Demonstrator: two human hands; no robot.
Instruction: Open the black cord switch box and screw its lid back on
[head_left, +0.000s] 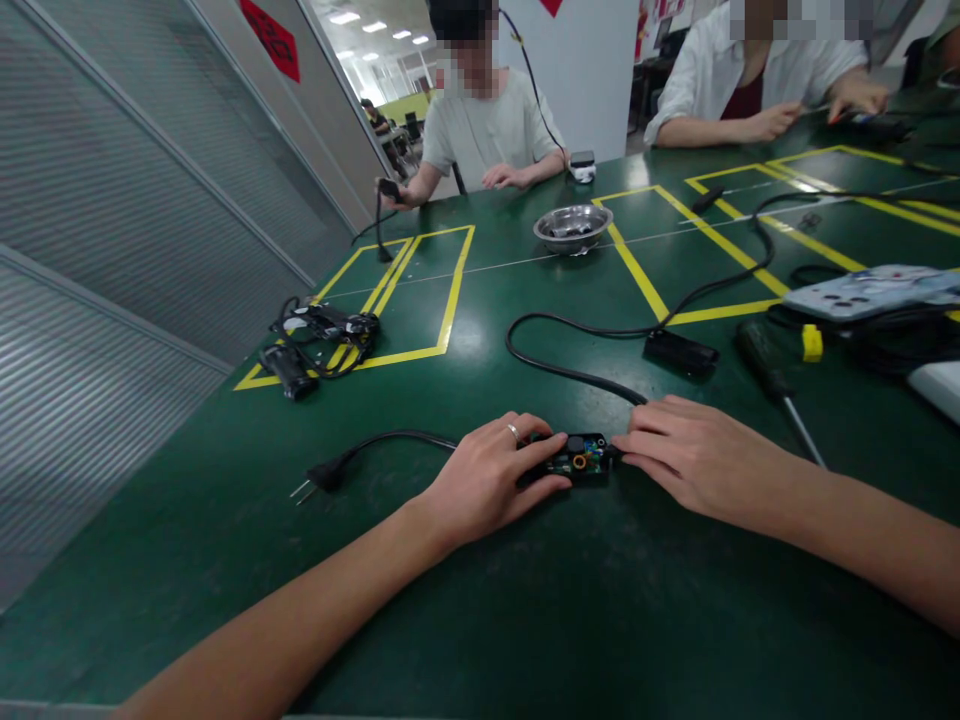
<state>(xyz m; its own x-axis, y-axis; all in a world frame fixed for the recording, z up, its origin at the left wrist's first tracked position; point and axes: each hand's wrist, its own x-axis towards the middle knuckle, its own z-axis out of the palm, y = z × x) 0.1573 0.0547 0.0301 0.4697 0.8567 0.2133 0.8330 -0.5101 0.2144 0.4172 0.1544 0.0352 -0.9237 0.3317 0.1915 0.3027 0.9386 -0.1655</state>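
An opened black power adapter (585, 457) lies on the green table, its circuit board with a copper-coloured coil facing up. My left hand (499, 470), a ring on one finger, is closed around the adapter's left part and hides that end. From beneath this hand a short cord runs left to a two-pin plug (326, 474). At the adapter's right end my right hand (682, 450) is closed, pinching a black cable (577, 376) by its end. This cable loops away across the table. Behind my right hand lies a black casing piece (681, 353).
To the right are a screwdriver (776, 385), a small yellow piece (812, 343) and a phone (877, 291). A metal bowl (574, 230) with small dark parts stands farther back. Bundled black cables (330, 335) lie at the left. Two people sit across the table (480, 620), handling things.
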